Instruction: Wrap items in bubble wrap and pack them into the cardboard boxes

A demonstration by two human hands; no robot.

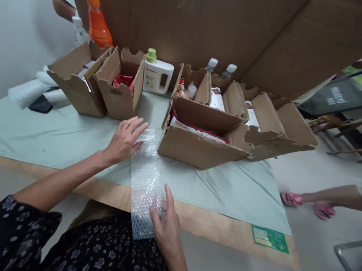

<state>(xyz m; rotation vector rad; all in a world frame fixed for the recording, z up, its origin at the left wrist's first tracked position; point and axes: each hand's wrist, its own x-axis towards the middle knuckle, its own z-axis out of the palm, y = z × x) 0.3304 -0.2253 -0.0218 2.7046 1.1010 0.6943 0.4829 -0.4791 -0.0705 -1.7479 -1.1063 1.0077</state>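
Observation:
A long strip of clear bubble wrap [146, 171] lies on the pale green tablecloth, its near end hanging over the table edge toward my lap. My left hand [126, 140] is at the strip's far end on the left side, fingers stretched out and thumb apart. Beside the near right edge is my right hand [167, 221], with thumb and index finger spread; its other fingers are partly hidden. The thumb reaches over the wrap, and I cannot tell how firmly it touches. Just right of the strip stands a cardboard bin [199, 148] containing a dark red and white packet [194, 130].
More cardboard bins [119, 97] line the back, with a white jug [157, 75] between them. An orange bottle [98, 24] stands behind at left, near rolled plastic [28, 90]. A large cardboard panel [188, 22] rises behind. Another person's feet [307, 203] show at right.

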